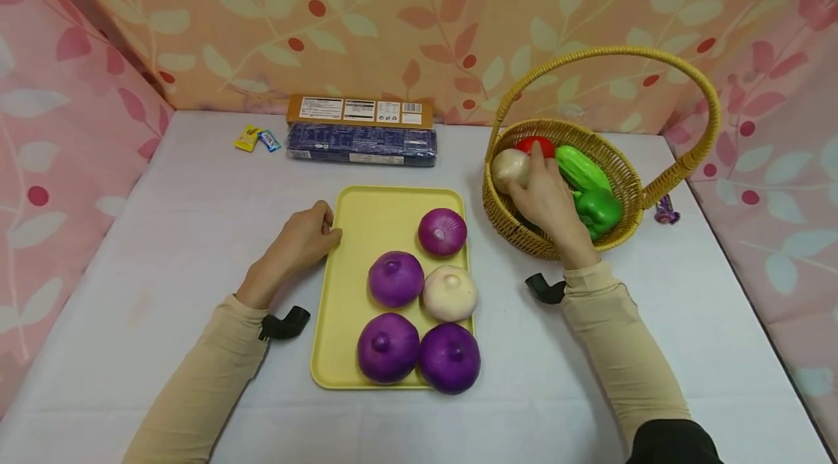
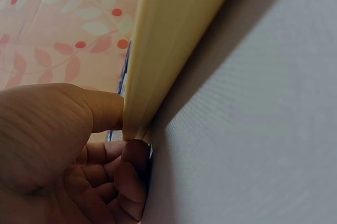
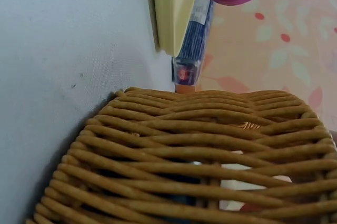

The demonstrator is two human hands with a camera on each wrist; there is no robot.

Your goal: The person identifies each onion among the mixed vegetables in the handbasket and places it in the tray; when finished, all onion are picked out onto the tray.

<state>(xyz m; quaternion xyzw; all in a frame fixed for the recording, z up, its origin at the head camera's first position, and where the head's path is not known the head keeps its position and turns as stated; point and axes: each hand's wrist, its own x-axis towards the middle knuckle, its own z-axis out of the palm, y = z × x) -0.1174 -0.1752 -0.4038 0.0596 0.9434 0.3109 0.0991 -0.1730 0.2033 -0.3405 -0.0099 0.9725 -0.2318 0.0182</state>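
My left hand (image 1: 302, 239) holds the left rim of a yellow tray (image 1: 356, 220), the thumb on the rim and curled fingers below it in the left wrist view. On the tray sit a striped purple onion (image 1: 442, 232), several smooth purple onions (image 1: 396, 278) and a white onion (image 1: 449, 293). Reaching into a wicker basket (image 1: 524, 240), my right hand (image 1: 548, 195) grips a whitish onion (image 1: 510, 169), thumb at its near side and fingers along its right. Beside the fingers lie a red round vegetable (image 1: 537, 146), a long green vegetable (image 1: 581, 167) and a green bell pepper (image 1: 599, 211). The right wrist view hides this hand behind the basket wall (image 3: 200, 140).
A dark blue package (image 1: 362, 143) and an orange-brown box (image 1: 358, 110) lie behind the tray. Small yellow (image 1: 248, 137) and blue (image 1: 269, 140) wrapped sweets are at the back left, a purple wrapped sweet (image 1: 666, 211) right of the basket. The basket's handle (image 1: 609, 51) arches high.
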